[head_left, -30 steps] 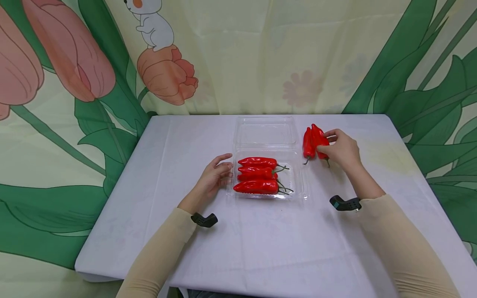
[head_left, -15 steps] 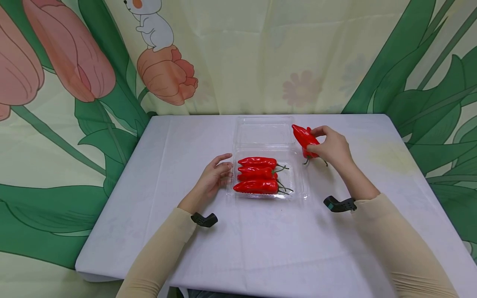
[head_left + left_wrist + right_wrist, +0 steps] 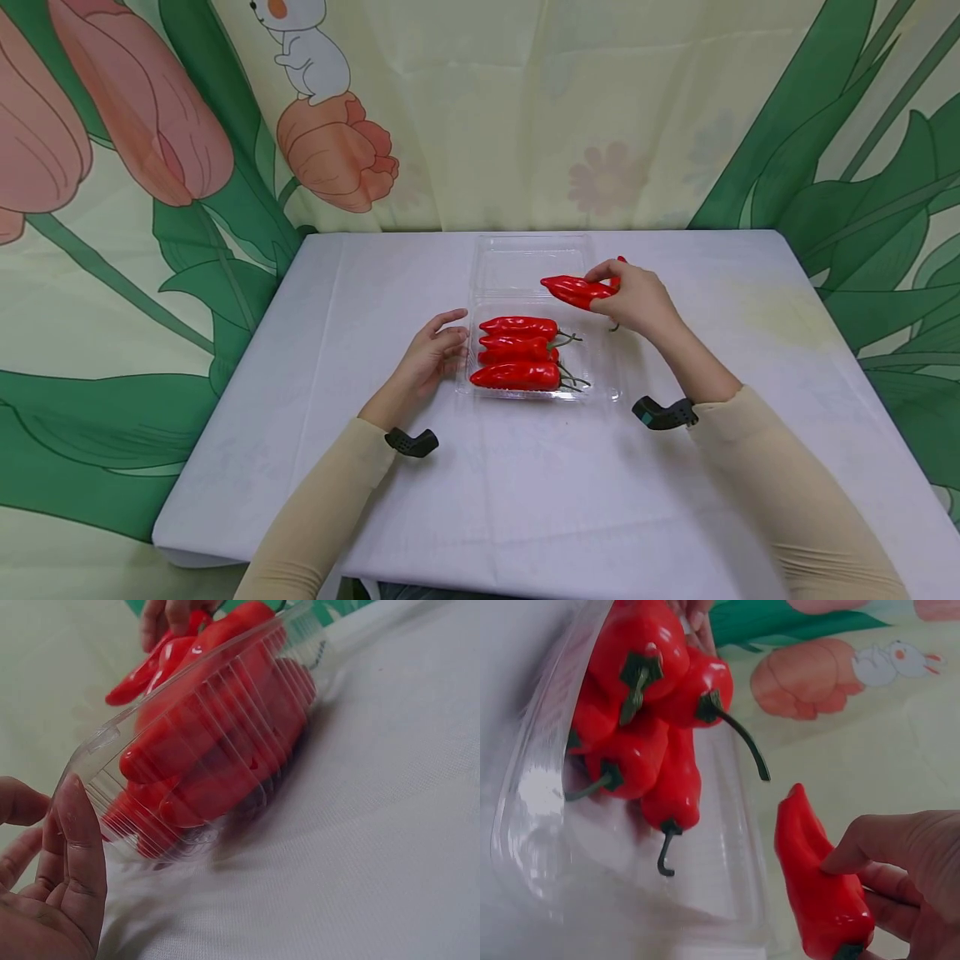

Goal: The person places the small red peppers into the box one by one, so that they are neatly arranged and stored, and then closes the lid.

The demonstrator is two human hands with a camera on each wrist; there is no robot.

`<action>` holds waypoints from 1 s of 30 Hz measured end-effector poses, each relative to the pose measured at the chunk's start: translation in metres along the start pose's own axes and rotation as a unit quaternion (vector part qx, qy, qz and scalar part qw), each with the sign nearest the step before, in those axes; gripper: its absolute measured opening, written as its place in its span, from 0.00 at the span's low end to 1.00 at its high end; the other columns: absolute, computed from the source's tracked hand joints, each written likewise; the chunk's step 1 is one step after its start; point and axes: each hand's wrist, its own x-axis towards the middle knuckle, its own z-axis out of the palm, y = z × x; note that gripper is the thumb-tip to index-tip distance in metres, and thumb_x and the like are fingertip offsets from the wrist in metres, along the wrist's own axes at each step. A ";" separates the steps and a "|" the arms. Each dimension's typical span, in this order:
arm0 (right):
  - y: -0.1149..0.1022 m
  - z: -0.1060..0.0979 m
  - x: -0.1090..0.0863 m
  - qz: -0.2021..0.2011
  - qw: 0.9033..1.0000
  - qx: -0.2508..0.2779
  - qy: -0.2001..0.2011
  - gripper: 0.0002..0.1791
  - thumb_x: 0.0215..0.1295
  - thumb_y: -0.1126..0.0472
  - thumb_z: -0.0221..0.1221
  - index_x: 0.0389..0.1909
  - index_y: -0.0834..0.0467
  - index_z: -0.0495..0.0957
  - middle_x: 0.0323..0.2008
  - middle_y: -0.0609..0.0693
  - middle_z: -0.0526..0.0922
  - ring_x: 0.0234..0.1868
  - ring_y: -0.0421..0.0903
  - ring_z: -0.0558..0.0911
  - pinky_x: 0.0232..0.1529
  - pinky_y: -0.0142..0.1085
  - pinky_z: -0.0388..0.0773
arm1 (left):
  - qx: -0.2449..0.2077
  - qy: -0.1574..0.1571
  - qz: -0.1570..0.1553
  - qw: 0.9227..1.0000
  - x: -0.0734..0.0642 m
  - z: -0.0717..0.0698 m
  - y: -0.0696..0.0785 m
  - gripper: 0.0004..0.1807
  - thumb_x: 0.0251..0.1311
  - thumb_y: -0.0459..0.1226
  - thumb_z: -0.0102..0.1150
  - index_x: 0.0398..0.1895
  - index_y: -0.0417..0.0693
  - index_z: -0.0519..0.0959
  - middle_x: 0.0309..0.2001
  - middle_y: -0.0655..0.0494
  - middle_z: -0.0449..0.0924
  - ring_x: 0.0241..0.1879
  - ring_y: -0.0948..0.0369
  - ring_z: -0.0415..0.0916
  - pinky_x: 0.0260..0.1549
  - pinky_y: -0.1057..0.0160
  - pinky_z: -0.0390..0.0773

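My right hand pinches a red chili pepper between thumb and fingers, above the box's right side near the lid hinge. In the right wrist view the held pepper has its tip upward and its green stem end low. Several red peppers lie stacked in a clear plastic box, stems to the right. My left hand rests at the box's left side; in the left wrist view its loosely extended fingers touch the clear wall and rim.
Behind my right hand another red pepper lies on the table, mostly hidden. The box's clear lid lies folded back, away from me. A white cloth covers the table; a printed curtain hangs behind it.
My right hand has picked up one of the two peppers lying right of the box and carried it left, turning its tip leftward. My left hand has stayed put.
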 end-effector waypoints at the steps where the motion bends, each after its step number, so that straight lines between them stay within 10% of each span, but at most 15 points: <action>1: -0.002 0.002 0.000 -0.006 1.000 -0.006 -0.003 0.29 0.58 0.62 0.69 0.63 0.59 0.76 0.61 0.66 0.76 0.56 0.63 0.76 0.39 0.42 0.87 | 0.000 0.000 0.000 1.000 0.000 0.000 0.000 0.25 0.73 0.35 0.57 0.72 0.56 0.70 0.47 0.55 0.79 0.32 0.62 0.79 0.31 0.69 0.83; 30: -0.027 0.052 0.011 -0.097 0.992 -0.012 -0.074 0.27 0.55 0.65 0.69 0.58 0.59 0.78 0.56 0.60 0.82 0.51 0.57 0.81 0.46 0.47 0.88 | 0.001 0.004 0.002 1.000 0.000 0.000 -0.002 0.25 0.72 0.38 0.59 0.71 0.57 0.71 0.48 0.56 0.79 0.33 0.62 0.79 0.32 0.70 0.83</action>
